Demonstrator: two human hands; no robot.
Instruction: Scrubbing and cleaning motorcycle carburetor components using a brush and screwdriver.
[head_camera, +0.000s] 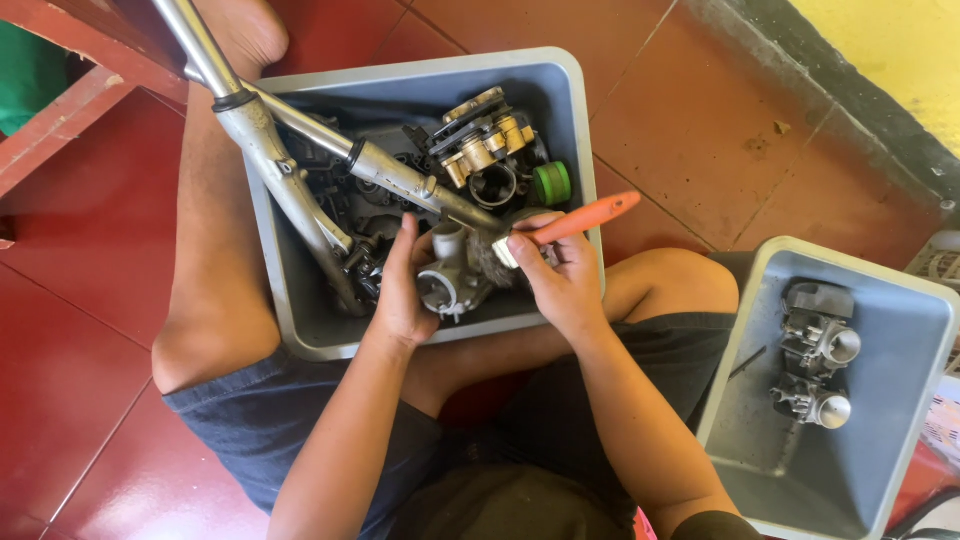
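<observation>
— Two grey tubs on the red tiled floor (90, 330); which one is being worked from?

— The nearer grey tub (575, 110), between the person's legs; the left hand (400, 290) is clasped round a silver carburettor (447, 275) and holds it just above the heap inside; the right hand (560, 275) is closed on an orange-handled brush (570, 222), its bristles pressed against the carburettor's side.

— How far along does it look?

— Partway, I'd judge; the piece in hand is under the brush and shows dark grime in its recesses, though the picture is too small to tell how much is off; the tub under it is crowded with dark, oily-looking parts.

— What else lies in there?

— A brass-coloured carburettor assembly (485, 140) near the far wall; a green round cap (551, 183) just beside it; a long silver fork tube (300, 120) slanting out over the rim; black pieces beneath, too tangled to name.

— And the second tub?

— The other grey tub (760, 310), at the person's right, holds two silver carburettors (815, 370) lying close together against its far side; the rest of its bottom shows bare; those two look cleaner, so they may be finished ones, but that is a guess.
</observation>
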